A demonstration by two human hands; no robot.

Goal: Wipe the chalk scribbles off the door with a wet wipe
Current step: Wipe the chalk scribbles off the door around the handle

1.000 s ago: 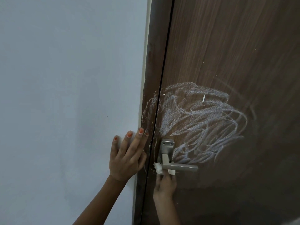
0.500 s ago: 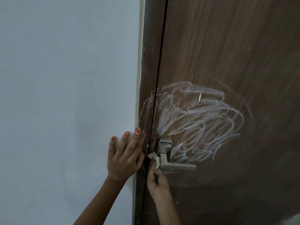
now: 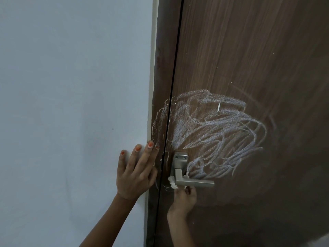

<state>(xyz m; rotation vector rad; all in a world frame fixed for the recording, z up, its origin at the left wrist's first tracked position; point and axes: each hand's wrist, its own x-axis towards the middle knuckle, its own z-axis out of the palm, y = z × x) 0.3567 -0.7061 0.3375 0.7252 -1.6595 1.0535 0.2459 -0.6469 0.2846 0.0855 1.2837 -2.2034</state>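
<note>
A dark brown wooden door [image 3: 249,50] carries a big patch of white chalk scribbles [image 3: 213,132] above its metal lever handle [image 3: 188,179]. Some chalk also runs onto the door frame [image 3: 160,122]. My right hand [image 3: 183,198] sits just below the handle, gripping a small crumpled white wet wipe [image 3: 172,182] that pokes out at the handle's left end and behind the lever. My left hand [image 3: 135,173] lies flat with fingers spread on the wall, its fingertips reaching the frame's edge.
A plain pale wall [image 3: 71,104] fills the left half of the view. A dark gap [image 3: 170,122] runs between the frame and the door. The door below the handle looks darker and smeared.
My right hand has shifted with the wipe from the handle's left side back under the lever. The left hand has stayed on the wall. The view has moved slightly.
</note>
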